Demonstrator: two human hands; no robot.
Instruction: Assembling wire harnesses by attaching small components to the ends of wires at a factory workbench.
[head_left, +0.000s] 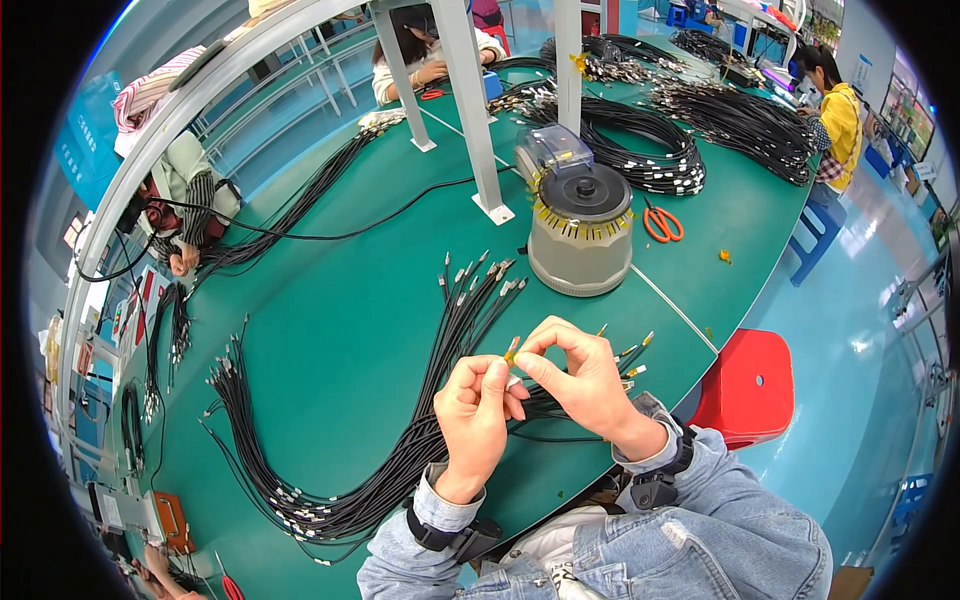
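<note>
My left hand (474, 418) pinches the end of a black cable, whose coppery tip (513, 345) sticks up between my hands. A small piece of yellow tape (509, 358) sits just below that tip. The fingertips of my right hand (580, 378) are closed on the tape from the other side, partly hiding it. Under both hands a large bundle of black cables (400, 455) with white labels curves across the green table. Beyond my hands stands a round grey tape dispenser (580, 240) with yellow tape tabs around its black top.
Orange-handled scissors (663, 224) lie right of the dispenser. More coiled black cables (650, 150) cover the table's far side. Grey metal posts (468, 110) rise from the tabletop (320, 330). A red stool (745, 390) stands at the right edge. Several people work around the table.
</note>
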